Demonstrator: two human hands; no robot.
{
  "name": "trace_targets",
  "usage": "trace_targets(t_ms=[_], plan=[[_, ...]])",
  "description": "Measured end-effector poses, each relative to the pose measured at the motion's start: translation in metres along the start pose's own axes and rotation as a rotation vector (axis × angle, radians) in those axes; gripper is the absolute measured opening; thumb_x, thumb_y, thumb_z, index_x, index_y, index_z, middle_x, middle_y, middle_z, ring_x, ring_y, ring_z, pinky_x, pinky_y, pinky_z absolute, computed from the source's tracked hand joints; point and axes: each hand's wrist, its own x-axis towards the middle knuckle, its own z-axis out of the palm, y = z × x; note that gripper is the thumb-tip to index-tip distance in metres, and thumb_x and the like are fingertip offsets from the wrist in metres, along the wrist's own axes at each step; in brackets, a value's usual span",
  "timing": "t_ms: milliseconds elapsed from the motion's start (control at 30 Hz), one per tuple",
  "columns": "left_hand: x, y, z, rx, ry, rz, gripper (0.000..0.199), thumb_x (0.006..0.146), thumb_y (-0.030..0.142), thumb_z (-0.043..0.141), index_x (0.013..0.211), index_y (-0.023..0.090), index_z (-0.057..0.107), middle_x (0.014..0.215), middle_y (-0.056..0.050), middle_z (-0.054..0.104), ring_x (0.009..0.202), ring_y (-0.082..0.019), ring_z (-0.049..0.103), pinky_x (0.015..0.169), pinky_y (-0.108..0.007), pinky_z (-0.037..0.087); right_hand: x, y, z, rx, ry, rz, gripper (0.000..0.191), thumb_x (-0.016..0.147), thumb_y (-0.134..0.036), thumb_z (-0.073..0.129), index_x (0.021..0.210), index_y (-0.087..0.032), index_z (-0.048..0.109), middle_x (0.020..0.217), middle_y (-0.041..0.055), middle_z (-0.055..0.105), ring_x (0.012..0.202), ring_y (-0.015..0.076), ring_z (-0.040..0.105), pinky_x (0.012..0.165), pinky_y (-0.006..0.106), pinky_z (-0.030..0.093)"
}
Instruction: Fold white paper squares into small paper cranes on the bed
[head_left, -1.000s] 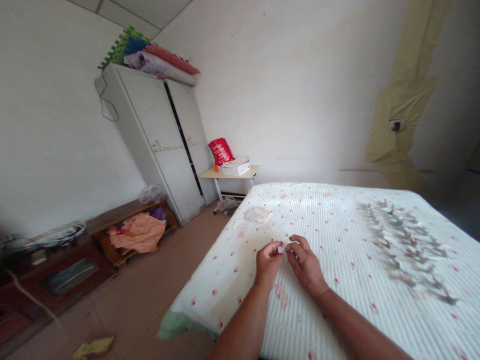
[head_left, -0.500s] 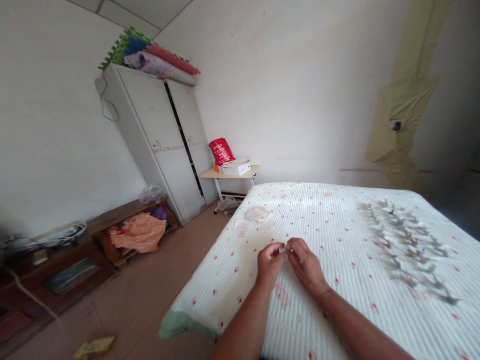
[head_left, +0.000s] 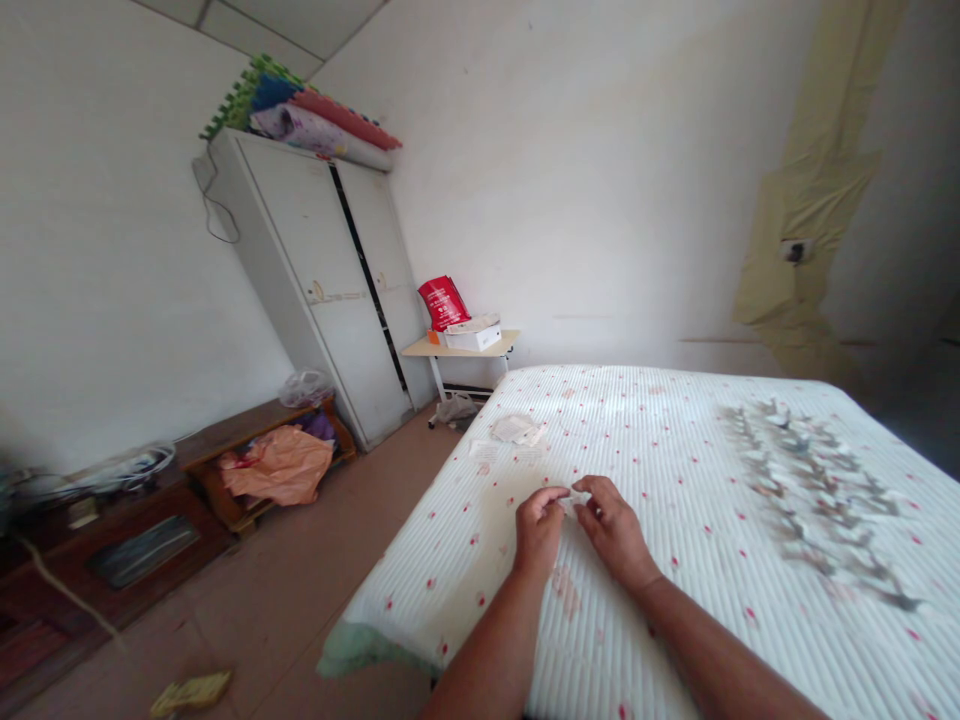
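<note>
Over the bed (head_left: 600, 410), which has a white ribbed cover with red dots, my two hands meet at the fingertips. My left hand (head_left: 540, 525) is closed, its thumb and forefinger pinching a small whitish piece (head_left: 570, 500) that looks like paper. On the piece's other side is my right hand (head_left: 611, 530), fingers curled and touching it. Rows of small folded paper-like figures (head_left: 825, 480) stand on the cover to the right. Farther back on the left lie flat, pale, partly see-through sheets (head_left: 516, 430).
Behind the bed's left corner, a small table (head_left: 420, 348) holds a red bag (head_left: 443, 303) and a white box (head_left: 474, 335). A grey cabinet (head_left: 300, 240) stands left of it, near a low wooden bench (head_left: 232, 420) with an orange bag (head_left: 277, 465).
The fingers of my right hand have spread and lifted a little, and more of the small whitish piece shows between my hands. My left hand has barely moved.
</note>
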Motion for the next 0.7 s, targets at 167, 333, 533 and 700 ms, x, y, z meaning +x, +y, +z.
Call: trace_targets(t_ms=[167,333,533,700], plan=[[0.000,0.002,-0.001,-0.029,-0.019,-0.033,0.027,0.070,0.015,0.046,0.086,0.013,0.067,0.086,-0.006,0.068,0.081,-0.019,0.060,0.077,-0.029,0.044,0.000,0.001,0.000,0.044,0.003,0.122,0.016,0.076,-0.023,0.045,0.089,-0.018,0.053,0.085,0.0037,0.058,0.059,0.0119,0.054,0.059,0.026,0.046],[-0.001,0.002,0.002,-0.031,-0.003,0.026,0.027,0.069,0.012,0.045,0.085,0.013,0.066,0.086,-0.006,0.068,0.084,-0.018,0.060,0.079,-0.029,0.044,0.001,-0.004,-0.001,0.025,-0.008,0.069,0.011,0.075,-0.019,0.045,0.081,-0.019,0.054,0.074,0.0025,0.057,0.069,0.0151,0.056,0.064,0.026,0.045],[0.000,-0.003,0.003,-0.029,0.034,0.080,0.026,0.069,0.013,0.048,0.088,0.014,0.066,0.087,-0.007,0.068,0.085,-0.018,0.060,0.079,-0.029,0.045,0.000,-0.014,-0.002,0.071,-0.046,-0.025,0.010,0.078,-0.020,0.045,0.078,-0.020,0.055,0.076,0.0029,0.057,0.072,0.0153,0.056,0.066,0.026,0.044],[0.001,0.001,0.000,-0.118,0.065,0.017,0.021,0.067,0.016,0.053,0.082,0.013,0.067,0.081,-0.006,0.068,0.079,-0.018,0.061,0.076,-0.028,0.046,-0.001,-0.010,-0.001,0.185,-0.062,0.083,0.011,0.076,-0.022,0.047,0.085,-0.019,0.053,0.075,0.0018,0.057,0.070,0.0147,0.055,0.065,0.026,0.044]])
